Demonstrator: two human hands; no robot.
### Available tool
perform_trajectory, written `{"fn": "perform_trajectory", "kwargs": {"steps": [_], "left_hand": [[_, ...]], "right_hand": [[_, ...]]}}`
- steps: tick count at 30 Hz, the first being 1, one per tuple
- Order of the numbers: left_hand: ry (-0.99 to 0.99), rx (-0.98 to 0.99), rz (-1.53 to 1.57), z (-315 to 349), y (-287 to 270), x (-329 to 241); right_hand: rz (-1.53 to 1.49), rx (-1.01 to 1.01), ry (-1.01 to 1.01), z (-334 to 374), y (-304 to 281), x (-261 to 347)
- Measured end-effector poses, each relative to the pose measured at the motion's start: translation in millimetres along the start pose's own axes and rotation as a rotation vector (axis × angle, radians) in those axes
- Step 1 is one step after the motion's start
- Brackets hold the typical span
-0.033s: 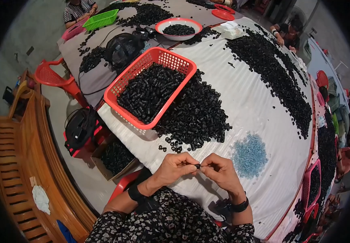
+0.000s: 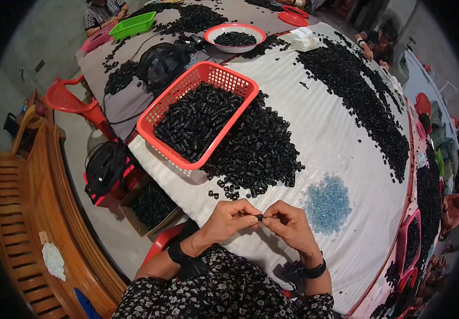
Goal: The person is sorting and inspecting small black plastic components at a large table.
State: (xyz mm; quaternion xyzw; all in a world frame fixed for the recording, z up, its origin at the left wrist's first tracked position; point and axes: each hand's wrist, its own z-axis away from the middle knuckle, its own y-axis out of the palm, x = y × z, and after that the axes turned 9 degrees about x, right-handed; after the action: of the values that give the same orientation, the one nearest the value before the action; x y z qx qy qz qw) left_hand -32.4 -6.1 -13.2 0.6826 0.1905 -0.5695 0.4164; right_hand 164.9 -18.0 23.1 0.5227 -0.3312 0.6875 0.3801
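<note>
Close to the table's near edge, my left hand (image 2: pixel 231 219) pinches a small black tube-like piece (image 2: pixel 259 217) between thumb and fingers. My right hand (image 2: pixel 288 222) meets it from the other side, thumb and forefinger pressed together at the end of the piece. Whatever those right fingertips hold is too small to make out. Beyond my hands spreads a heap of loose black pieces (image 2: pixel 264 151). A red basket (image 2: pixel 145 123) filled with longer black pieces stands to its left. To the right of my right hand lies a pile of small clear bluish pieces (image 2: pixel 327 204).
White cloth (image 2: pixel 314 143) covers the table. A long band of black pieces (image 2: pixel 357 95) runs along its right side. Farther back are a red-rimmed bowl (image 2: pixel 235 49) and a green basket (image 2: pixel 132 26). Other people sit at the far edges. A wooden bench (image 2: pixel 54 212) stands left.
</note>
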Motion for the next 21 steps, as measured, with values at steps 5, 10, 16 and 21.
{"fn": "perform_trajectory", "kwargs": {"steps": [5, 10, 16, 21], "left_hand": [[-0.003, 0.008, 0.046, -0.1, -3.3, -3.1], [-0.014, -0.019, 0.133, -2.4, -2.5, -0.6], [-0.038, -0.032, 0.157, -2.8, -0.8, -2.0], [-0.018, -0.03, 0.173, -3.7, 0.0, -0.6]], "right_hand": [[-0.106, -0.016, -0.03, -0.8, 6.0, 5.3], [-0.143, -0.071, -0.059, 1.2, 7.1, 1.6], [-0.057, -0.189, -0.102, 2.4, 11.4, -1.7], [0.142, -0.228, -0.184, -1.1, 15.6, -4.4]]}}
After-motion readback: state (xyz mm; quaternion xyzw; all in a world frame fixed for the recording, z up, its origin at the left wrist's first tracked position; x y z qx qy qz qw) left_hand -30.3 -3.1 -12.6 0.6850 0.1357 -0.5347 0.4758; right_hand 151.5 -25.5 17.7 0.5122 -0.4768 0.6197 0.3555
